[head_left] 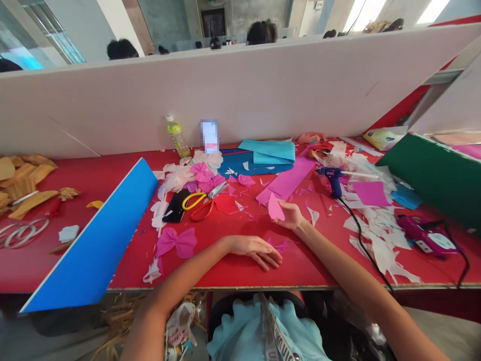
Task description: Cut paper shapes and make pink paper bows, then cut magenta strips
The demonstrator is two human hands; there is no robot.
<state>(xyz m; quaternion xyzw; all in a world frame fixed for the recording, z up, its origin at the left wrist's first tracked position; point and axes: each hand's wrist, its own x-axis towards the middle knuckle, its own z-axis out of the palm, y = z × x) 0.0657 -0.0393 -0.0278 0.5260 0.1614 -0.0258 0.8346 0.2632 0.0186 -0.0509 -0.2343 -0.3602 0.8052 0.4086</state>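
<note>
A craft workshop: red desk (319, 265) under the right grip (289, 215), strewn with paper scraps (376, 235), a glue gun (332, 180), workers (261, 32) beyond a partition (240, 95).

The camera sits on my head and looks forward and down, tipped over the red bench (210, 273) in front of me. It is close: my left hand (255, 252) and right hand (289, 215) lie just above the lower middle of the frame, with my left arm (176, 286) and right arm (356, 281) entering from the bottom corners. My light blue top (259, 326) shows at the bottom edge. The view spans the bench from side to side; the white partition (225, 95) crosses the upper frame, with the room beyond (240, 20) along the top.
</note>
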